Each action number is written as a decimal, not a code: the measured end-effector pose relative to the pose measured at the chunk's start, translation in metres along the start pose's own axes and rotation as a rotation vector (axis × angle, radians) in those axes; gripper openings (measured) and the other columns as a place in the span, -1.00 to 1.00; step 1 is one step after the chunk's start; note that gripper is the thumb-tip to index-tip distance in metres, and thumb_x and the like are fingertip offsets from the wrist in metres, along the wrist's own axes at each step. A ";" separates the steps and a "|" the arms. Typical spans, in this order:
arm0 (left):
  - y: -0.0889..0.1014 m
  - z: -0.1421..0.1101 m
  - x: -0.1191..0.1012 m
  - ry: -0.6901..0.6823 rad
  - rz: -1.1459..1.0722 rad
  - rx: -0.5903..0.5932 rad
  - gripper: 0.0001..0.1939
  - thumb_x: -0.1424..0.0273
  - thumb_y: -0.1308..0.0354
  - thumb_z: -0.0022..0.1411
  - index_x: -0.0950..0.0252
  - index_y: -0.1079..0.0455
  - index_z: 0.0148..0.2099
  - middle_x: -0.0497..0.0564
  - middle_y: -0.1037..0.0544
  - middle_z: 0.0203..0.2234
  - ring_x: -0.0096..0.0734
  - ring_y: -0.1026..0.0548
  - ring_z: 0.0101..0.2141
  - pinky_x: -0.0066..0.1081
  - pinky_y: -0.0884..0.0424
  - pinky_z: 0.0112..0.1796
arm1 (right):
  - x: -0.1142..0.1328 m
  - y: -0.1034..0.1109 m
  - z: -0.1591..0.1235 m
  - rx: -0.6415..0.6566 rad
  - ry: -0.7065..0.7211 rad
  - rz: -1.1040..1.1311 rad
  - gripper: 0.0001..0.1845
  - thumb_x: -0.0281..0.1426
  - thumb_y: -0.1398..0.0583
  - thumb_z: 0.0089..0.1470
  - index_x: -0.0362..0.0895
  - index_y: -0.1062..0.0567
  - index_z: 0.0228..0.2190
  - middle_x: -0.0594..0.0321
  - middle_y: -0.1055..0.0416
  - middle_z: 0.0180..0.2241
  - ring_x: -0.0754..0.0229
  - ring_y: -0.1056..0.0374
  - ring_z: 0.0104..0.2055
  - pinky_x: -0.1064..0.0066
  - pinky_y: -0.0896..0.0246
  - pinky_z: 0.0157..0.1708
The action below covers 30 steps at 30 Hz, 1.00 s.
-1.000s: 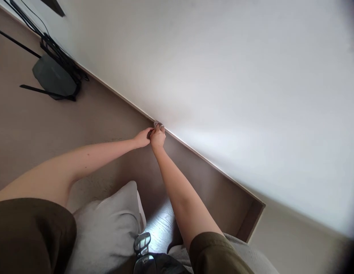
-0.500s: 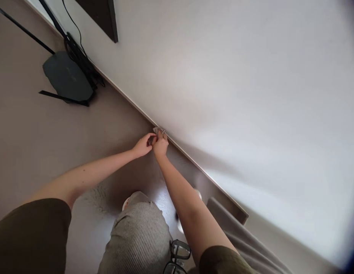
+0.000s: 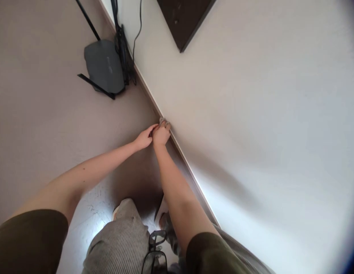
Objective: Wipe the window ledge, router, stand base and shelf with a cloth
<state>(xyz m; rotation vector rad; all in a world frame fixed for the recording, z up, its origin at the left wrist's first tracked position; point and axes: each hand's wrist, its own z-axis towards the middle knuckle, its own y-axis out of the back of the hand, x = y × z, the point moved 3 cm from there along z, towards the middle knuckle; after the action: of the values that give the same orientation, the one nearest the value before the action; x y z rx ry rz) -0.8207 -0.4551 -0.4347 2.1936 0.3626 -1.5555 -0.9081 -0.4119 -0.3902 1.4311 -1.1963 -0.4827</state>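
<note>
My right hand (image 3: 161, 135) is closed on a small grey crumpled thing, perhaps a cloth (image 3: 163, 122), pressed against the back edge of the brown surface (image 3: 51, 114) where it meets the white wall (image 3: 251, 114). My left hand (image 3: 144, 138) sits right beside it, fingers curled and touching the right hand. What the left fingers hold is hidden. Both bare arms reach forward from dark olive sleeves.
A black router (image 3: 104, 66) with antennas and cables (image 3: 122, 42) lies at the back of the brown surface by the wall. A dark panel (image 3: 184, 19) hangs on the wall. Below are striped grey trousers (image 3: 122, 243), glasses (image 3: 155, 251) and pale floor (image 3: 94, 213).
The view has swung so the wall edge runs steeper and the router sits nearer the centre. Both hands stay together at the same spot on the edge.
</note>
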 end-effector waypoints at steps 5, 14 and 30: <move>0.056 0.038 0.013 -0.066 -0.076 -0.125 -0.17 0.60 -0.07 0.02 0.31 -0.12 0.38 0.14 -0.26 0.32 -0.16 -0.19 0.32 -0.10 0.05 0.35 | 0.065 -0.005 0.041 0.064 0.094 0.049 -0.60 -0.54 0.07 0.27 -0.36 -0.47 -0.02 -0.18 -0.38 -0.03 0.05 -0.49 -0.16 0.27 -0.37 -0.16; 0.091 0.050 -0.013 0.086 -0.321 -0.348 -0.10 0.61 -0.12 0.00 0.31 -0.04 0.41 0.20 -0.15 0.36 -0.02 -0.18 0.32 0.01 -0.10 0.29 | 0.115 -0.006 0.082 0.252 0.330 0.320 -0.68 -0.57 -0.09 0.16 -0.22 -0.58 -0.14 0.00 -0.48 -0.04 0.11 -0.44 -0.03 0.31 -0.28 0.04; 0.193 -0.124 -0.233 -0.007 0.018 -0.754 -0.71 0.43 -0.07 0.15 0.25 -0.34 -0.04 0.05 -0.47 -0.13 -0.39 -0.46 -0.25 -0.28 -0.44 -0.14 | 0.184 0.123 -0.048 1.150 -0.117 1.744 -0.66 -0.09 -0.13 0.01 -0.07 -0.36 -0.27 0.22 -0.45 -0.37 0.25 -0.30 -0.44 0.53 -0.14 -0.62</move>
<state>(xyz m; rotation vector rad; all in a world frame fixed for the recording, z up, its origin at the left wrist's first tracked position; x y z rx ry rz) -0.7110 -0.5563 -0.1435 1.5894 0.7761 -1.1491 -0.8433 -0.5251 -0.2052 0.5829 -2.3994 1.5249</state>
